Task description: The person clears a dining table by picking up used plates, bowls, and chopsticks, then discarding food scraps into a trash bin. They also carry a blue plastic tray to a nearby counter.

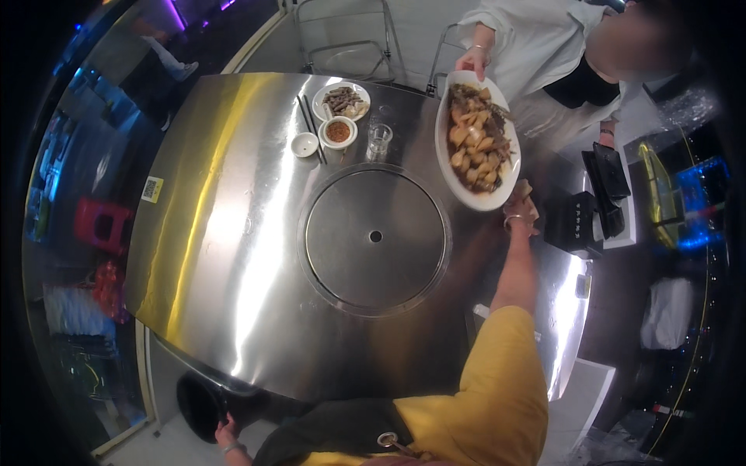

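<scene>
A white oval platter (443, 169) of brown stewed food in sauce is over the right part of a steel table (215, 279). Another person's hand (477, 58) holds its far end. My right hand (521, 209), with a bracelet, reaches to its near right rim; its fingers are partly hidden, so a grip cannot be made out. Low at the left, below the table edge, my left hand (226, 432) is closed on the edge of a black round object (198, 408), perhaps a tray or pan. A round metal cover (376, 268) with a central hole lies in the tabletop.
At the table's far side are a plate (317, 105) of food pieces, a bowl (349, 143) of red-brown seasoning, a small white dish (305, 145), black chopsticks (308, 119) and a clear glass (380, 140). A black box (565, 224) stands right. Folding chairs (349, 43) are beyond.
</scene>
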Available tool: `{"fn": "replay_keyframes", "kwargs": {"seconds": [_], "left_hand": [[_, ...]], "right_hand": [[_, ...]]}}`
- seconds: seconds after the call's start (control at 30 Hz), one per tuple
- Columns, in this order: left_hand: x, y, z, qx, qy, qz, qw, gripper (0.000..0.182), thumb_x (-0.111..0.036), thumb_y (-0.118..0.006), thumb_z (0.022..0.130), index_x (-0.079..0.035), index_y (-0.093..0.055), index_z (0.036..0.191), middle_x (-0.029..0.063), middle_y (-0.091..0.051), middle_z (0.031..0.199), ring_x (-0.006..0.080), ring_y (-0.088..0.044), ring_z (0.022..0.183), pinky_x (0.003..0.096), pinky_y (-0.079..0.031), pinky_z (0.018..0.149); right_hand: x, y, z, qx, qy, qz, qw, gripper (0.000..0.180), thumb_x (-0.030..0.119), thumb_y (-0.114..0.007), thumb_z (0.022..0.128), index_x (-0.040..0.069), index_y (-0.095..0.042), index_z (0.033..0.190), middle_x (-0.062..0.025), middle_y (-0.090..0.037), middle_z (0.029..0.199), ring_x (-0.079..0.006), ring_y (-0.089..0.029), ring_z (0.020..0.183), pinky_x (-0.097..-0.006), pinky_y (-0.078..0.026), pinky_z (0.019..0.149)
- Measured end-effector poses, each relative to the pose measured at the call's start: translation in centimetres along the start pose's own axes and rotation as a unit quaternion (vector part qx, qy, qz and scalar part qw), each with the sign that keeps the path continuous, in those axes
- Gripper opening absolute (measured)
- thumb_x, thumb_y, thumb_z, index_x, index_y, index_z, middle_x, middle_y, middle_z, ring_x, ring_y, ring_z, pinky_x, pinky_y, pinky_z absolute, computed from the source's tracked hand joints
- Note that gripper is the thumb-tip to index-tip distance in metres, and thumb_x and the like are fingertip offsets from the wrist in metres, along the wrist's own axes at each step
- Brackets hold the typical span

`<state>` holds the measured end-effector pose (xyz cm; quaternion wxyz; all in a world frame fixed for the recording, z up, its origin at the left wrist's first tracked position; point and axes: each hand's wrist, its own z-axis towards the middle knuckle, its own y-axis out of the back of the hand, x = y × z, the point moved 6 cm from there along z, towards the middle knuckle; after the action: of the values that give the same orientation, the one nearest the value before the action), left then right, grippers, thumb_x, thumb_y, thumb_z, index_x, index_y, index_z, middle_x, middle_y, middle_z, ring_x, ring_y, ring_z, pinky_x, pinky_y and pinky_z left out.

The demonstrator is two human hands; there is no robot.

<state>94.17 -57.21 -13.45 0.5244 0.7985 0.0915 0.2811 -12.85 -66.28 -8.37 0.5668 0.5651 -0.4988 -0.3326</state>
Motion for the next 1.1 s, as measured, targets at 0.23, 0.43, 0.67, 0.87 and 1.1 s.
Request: {"fn": "replay_keyframes", "kwargs": {"seconds": [0.23,0.43,0.67,0.87,1.1], "left_hand": [[1.8,2.1,-2.3,0.039,0.011,-0.059,0.997,0.044,-0.037,-0.062,0.083,-0.002,-0.064,0.109,0.0166,-0.066,0.101,0.0277,-0.062,0.094,0.0372,-0.050,0.085],[2.0,5.1,-6.5,0.097,0.036,-0.237,0.966,0.046,-0.028,-0.068,0.081,0.000,-0.060,0.117,0.0161,-0.064,0.109,0.0239,-0.060,0.100,0.0365,-0.049,0.088],[5.1,0.1,-9.5,0.190,0.007,-0.719,0.668,0.035,-0.009,-0.059,0.088,0.004,-0.049,0.119,0.0204,-0.060,0.108,0.0311,-0.061,0.091,0.0392,-0.055,0.080],[5.0,-9.8,-10.2,0.276,0.375,-0.862,0.201,0.029,-0.010,-0.056,0.088,0.000,-0.050,0.114,0.0171,-0.060,0.101,0.0376,-0.063,0.088,0.0495,-0.056,0.069],[7.4,-2.9,-13.0,0.339,0.159,-0.801,0.467,0.029,-0.005,-0.055,0.087,0.001,-0.054,0.116,0.0123,-0.063,0.095,0.0162,-0.061,0.072,0.0264,-0.052,0.064]], "right_hand": [[-1.5,1.7,-12.2,-0.104,-0.037,-0.085,0.990,0.033,0.027,-0.039,0.094,0.019,-0.046,0.125,-0.0110,-0.042,0.135,-0.0385,-0.046,0.114,-0.0493,-0.042,0.092],[0.3,2.5,-19.8,-0.138,0.211,0.108,0.962,0.030,0.010,-0.050,0.086,0.008,-0.060,0.114,-0.0170,-0.063,0.104,-0.0336,-0.057,0.106,-0.0415,-0.047,0.089],[15.3,1.7,-46.8,0.484,0.174,0.535,0.670,0.038,0.013,-0.055,0.092,0.009,-0.047,0.129,-0.0131,-0.066,0.101,-0.0097,-0.061,0.065,-0.0205,-0.044,0.043],[24.6,2.5,-76.9,0.529,0.608,0.318,0.499,0.026,0.012,-0.054,0.089,0.006,-0.059,0.113,-0.0086,-0.062,0.101,-0.0209,-0.060,0.092,-0.0328,-0.048,0.078],[22.2,-11.8,-92.7,0.337,0.803,-0.120,0.476,0.048,0.022,-0.052,0.086,0.004,-0.043,0.129,-0.0238,-0.044,0.125,-0.0414,-0.045,0.112,-0.0541,-0.043,0.088]]}}
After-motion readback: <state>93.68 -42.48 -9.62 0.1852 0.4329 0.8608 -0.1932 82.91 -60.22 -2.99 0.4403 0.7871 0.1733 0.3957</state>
